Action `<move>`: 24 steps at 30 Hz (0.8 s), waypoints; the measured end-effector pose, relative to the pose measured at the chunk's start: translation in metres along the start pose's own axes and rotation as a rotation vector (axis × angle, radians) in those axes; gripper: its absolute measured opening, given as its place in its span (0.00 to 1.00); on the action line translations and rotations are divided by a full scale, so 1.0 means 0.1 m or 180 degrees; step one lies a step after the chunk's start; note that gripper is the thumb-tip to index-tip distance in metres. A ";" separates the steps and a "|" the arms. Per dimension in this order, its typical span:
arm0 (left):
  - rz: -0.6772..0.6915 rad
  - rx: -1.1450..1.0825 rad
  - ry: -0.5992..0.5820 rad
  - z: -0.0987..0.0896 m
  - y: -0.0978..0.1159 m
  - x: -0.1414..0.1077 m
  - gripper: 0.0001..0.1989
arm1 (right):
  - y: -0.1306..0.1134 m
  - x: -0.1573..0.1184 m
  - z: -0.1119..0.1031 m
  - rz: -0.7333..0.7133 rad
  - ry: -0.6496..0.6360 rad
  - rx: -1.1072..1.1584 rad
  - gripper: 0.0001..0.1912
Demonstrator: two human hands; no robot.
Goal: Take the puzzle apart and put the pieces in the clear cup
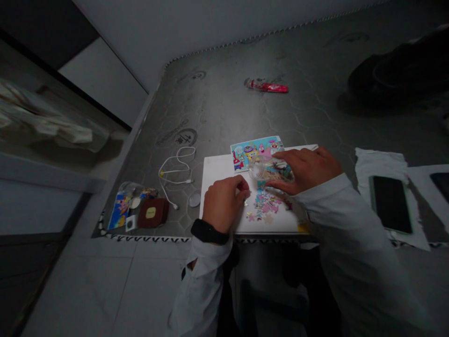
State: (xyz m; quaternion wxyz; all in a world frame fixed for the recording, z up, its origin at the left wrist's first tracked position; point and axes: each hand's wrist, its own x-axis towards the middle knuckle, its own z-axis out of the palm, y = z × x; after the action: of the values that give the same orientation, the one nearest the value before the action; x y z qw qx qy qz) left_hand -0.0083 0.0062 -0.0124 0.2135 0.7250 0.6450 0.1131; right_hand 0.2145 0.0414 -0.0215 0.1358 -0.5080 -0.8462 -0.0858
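Note:
My right hand (312,171) is wrapped round a clear plastic jar (258,169) lying tilted on its side, mouth to the left, with small pieces inside. Below the jar, pink, blue and pale jigsaw puzzle pieces (268,203) are heaped on a white board (217,168). My left hand (222,201), with a black band at the wrist, is closed in a pinch left of the heap. A small pale piece (246,202) shows at its fingertips. Behind the jar, a colourful cartoon picture card (242,154) lies on the board, partly covered by jar and right hand.
Left of the board are a round clear lid (194,199), a white cable (171,171), a brown box (153,213) and a colourful packet (121,208). A red pen-like item (268,87) lies farther back. At right, a phone (391,203) rests on white tissue (379,161).

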 end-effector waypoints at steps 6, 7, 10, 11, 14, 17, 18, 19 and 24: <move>0.0179 0.0378 -0.0292 -0.18 -0.11 -0.03 0.02 | -0.01 0.00 0.02 0.0151 0.0055 0.0004 0.32; 0.0233 0.0458 -0.0323 -0.20 -0.12 -0.05 0.02 | -0.01 0.00 0.02 0.0160 0.0064 -0.0002 0.33; 0.0265 0.0599 -0.0492 -0.23 -0.12 -0.09 0.02 | -0.01 0.00 0.02 0.0114 0.0030 0.0016 0.32; 0.0246 0.0614 -0.0562 -0.24 -0.12 -0.10 0.02 | -0.01 -0.01 0.02 0.0103 0.0028 0.0026 0.32; 0.0216 0.0560 -0.0750 -0.23 -0.15 -0.12 0.05 | -0.01 -0.01 0.03 0.0136 0.0064 0.0045 0.32; 0.0166 0.0511 -0.0881 -0.23 -0.18 -0.13 0.07 | 0.00 -0.01 0.06 0.0168 0.0089 0.0014 0.32; 0.0136 0.0515 -0.0929 -0.23 -0.18 -0.13 0.09 | 0.00 -0.01 0.06 0.0169 0.0090 -0.0011 0.32; 0.0113 0.0527 -0.0965 -0.24 -0.18 -0.14 0.11 | 0.00 -0.01 0.06 0.0170 0.0095 -0.0036 0.32; 0.0177 0.0470 -0.0794 -0.23 -0.19 -0.14 0.14 | 0.00 -0.01 0.05 0.0143 0.0072 -0.0007 0.32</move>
State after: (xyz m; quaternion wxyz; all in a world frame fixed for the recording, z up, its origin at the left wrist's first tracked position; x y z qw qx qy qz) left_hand -0.0375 -0.0025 0.0012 0.2349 0.7647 0.5996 -0.0198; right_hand 0.2137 0.0423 -0.0264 0.1468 -0.5261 -0.8329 -0.0894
